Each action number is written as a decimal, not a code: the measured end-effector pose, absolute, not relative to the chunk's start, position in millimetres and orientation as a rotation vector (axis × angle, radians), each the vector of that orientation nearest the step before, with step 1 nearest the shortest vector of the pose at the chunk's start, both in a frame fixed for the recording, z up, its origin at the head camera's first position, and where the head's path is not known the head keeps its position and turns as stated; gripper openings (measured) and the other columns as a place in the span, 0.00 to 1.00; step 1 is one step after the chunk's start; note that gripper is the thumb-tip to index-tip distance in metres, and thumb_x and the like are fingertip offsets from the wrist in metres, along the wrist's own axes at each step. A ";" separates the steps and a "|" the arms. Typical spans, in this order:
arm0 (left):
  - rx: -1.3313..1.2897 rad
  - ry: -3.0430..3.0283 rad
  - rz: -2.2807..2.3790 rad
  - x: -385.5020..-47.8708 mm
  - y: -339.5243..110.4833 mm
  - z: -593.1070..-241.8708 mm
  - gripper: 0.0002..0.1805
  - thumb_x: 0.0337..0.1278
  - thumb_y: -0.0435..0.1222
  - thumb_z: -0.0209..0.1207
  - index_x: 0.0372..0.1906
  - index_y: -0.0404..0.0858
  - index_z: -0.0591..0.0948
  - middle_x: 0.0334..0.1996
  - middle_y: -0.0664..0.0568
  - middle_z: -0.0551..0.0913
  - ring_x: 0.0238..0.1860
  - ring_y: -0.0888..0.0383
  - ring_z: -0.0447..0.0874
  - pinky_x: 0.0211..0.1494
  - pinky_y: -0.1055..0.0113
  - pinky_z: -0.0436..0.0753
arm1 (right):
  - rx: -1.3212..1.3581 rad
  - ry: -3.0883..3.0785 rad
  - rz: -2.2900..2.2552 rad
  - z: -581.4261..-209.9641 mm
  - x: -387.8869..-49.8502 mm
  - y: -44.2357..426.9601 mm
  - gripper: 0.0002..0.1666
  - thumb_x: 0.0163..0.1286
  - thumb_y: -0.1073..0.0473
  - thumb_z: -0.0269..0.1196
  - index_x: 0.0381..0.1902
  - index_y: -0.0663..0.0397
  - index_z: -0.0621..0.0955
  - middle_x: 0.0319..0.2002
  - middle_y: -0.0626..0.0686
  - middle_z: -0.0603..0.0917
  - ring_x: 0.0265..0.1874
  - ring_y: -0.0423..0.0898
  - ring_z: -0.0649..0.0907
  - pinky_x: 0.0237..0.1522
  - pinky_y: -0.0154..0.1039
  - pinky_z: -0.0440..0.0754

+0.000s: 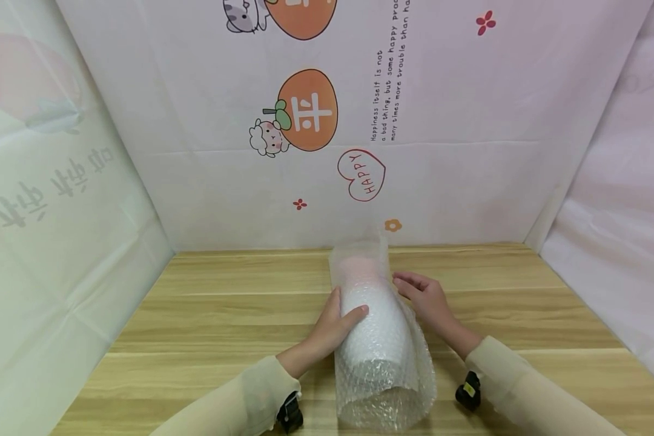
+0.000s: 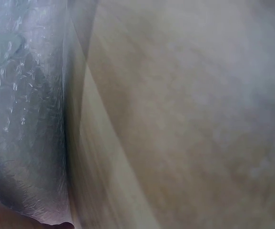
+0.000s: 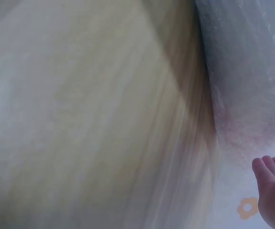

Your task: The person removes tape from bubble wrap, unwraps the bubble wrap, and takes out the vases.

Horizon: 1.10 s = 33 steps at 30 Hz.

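A white, vase-shaped object (image 1: 378, 324) with a pinkish narrow far end lies wrapped in clear bubble wrap (image 1: 384, 409). The wrap extends past both ends and bunches loosely on the near and right sides. My left hand (image 1: 327, 324) holds the bundle from the left, thumb over its top and fingers along its side, partly hidden. On the right, my right hand (image 1: 427, 303) is beside the narrower far end, fingers fairly straight at the wrap's edge. Whether those fingertips touch the wrap I cannot tell. In the right wrist view, the right hand (image 3: 274, 193) shows extended fingers near the wrap.
The bundle lies on a wood-grain table (image 1: 223, 327). Behind the table's far edge hangs a white printed cloth (image 1: 441, 181), close to the wrap's far end. More cloth (image 1: 71, 242) hangs on the left and right sides.
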State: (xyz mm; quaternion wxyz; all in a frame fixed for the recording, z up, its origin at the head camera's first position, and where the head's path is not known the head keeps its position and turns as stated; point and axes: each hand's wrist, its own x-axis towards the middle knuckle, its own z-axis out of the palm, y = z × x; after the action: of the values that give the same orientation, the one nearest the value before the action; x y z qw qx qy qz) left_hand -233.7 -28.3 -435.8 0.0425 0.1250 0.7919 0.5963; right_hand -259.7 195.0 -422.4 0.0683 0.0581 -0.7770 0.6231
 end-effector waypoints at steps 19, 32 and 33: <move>0.398 2.407 1.833 -236.5 -28.7 -440.5 0.51 0.62 0.53 0.56 0.75 0.27 0.45 0.74 0.34 0.48 0.73 0.41 0.47 0.72 0.46 0.50 | 0.164 -2.363 1.876 -425.6 -271.8 184.4 0.25 0.69 0.52 0.64 0.57 0.65 0.80 0.53 0.60 0.82 0.44 0.34 0.80 0.44 0.27 0.78; 0.405 2.408 1.839 -237.5 -28.2 -439.5 0.51 0.61 0.53 0.57 0.75 0.27 0.46 0.74 0.34 0.50 0.73 0.41 0.48 0.72 0.47 0.51 | 0.053 -2.448 1.842 -425.2 -279.3 181.9 0.32 0.62 0.45 0.69 0.57 0.60 0.81 0.54 0.57 0.83 0.49 0.45 0.81 0.43 0.29 0.79; 0.396 2.409 1.834 -237.3 -28.1 -439.1 0.52 0.61 0.54 0.57 0.75 0.27 0.46 0.74 0.34 0.49 0.73 0.41 0.47 0.72 0.47 0.50 | 0.054 -2.452 1.845 -425.0 -280.0 182.2 0.32 0.62 0.45 0.69 0.57 0.60 0.81 0.54 0.57 0.82 0.50 0.46 0.81 0.43 0.29 0.79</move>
State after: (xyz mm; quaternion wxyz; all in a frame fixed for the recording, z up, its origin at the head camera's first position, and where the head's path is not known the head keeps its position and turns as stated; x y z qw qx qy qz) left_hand -237.3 -28.1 -439.1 0.0439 0.1296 0.7883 0.5999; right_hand -280.0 182.2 -425.0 0.0361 0.0177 -0.7983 0.6009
